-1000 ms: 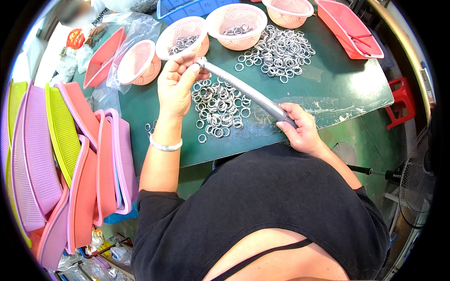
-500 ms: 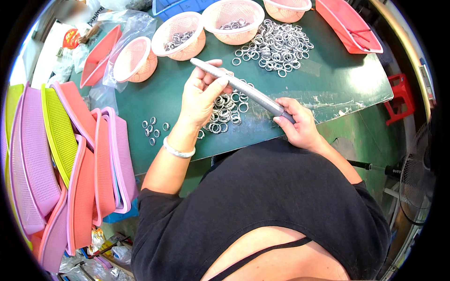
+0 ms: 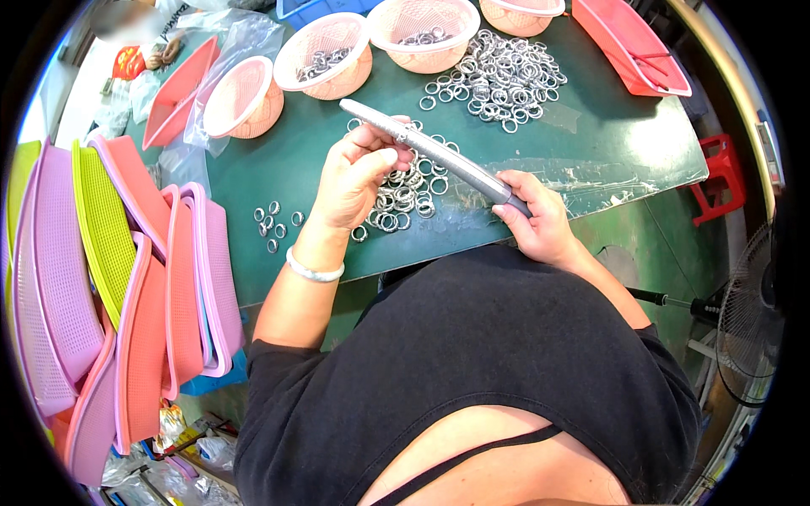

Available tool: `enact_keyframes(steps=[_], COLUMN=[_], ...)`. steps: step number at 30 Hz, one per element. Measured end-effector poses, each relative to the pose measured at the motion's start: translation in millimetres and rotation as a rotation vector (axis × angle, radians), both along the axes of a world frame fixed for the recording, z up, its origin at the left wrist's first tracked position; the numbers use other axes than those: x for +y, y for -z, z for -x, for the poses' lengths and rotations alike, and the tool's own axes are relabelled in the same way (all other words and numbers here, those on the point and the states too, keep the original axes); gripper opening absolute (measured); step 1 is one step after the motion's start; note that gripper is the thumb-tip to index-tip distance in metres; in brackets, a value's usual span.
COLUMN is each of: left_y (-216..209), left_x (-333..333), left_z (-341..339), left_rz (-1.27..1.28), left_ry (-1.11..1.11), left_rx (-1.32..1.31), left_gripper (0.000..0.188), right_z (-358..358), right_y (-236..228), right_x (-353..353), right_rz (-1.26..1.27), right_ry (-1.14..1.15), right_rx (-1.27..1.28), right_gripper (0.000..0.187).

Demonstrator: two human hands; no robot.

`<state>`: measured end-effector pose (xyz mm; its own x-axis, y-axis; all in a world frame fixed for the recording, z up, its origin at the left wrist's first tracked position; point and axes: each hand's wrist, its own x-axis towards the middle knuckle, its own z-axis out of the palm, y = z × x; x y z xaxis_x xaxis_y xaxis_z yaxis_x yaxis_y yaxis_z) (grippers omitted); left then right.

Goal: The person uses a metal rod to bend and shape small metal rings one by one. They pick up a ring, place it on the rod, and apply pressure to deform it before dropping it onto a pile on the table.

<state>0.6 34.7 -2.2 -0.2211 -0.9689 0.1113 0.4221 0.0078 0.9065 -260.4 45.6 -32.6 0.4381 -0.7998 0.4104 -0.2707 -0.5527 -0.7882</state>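
A tapered grey metal ring mandrel [image 3: 439, 156] slants over the table's near edge, thin end up to the left. My right hand [image 3: 540, 215] is wrapped round its dark thick end. Beside the thinner half is my left hand [image 3: 359, 173], fingers loosely bent under the mandrel and thumb lifted off it. What looks like a ring [image 3: 402, 135] sits around the mandrel by those fingers, too small to be sure. Below lies a pile of silver rings [image 3: 409, 198], partly hidden by hand and mandrel. Several rings [image 3: 272, 223] lie apart to the left.
A larger ring heap [image 3: 510, 80] lies at the back of the green table [image 3: 295, 177]. Pink baskets, two with rings in them [image 3: 325, 72], line the far side. A red tray [image 3: 629, 46] is at the back right. Stacked plastic baskets [image 3: 76, 278] crowd the left; a fan [image 3: 747, 295] stands right.
My left thumb has come off the mandrel, and that hand has shifted slightly left. My right hand keeps its hold on the thick end.
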Motion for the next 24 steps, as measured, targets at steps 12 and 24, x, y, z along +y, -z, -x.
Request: enact_keyframes(steps=[12, 24], left_y=[-5, -31], left_x=[-1, -13], left_z=[17, -16], left_rz=[-0.015, 0.437], left_ry=[-0.155, -0.744], left_rx=[-0.12, -0.456], left_gripper=[0.021, 0.024], right_z=[6, 7], right_y=[0, -6], right_x=[-5, -2], right_rz=[-0.14, -0.23], right_ry=[-0.072, -0.118], right_rx=[-0.022, -0.085], right_gripper=[0.03, 0.029])
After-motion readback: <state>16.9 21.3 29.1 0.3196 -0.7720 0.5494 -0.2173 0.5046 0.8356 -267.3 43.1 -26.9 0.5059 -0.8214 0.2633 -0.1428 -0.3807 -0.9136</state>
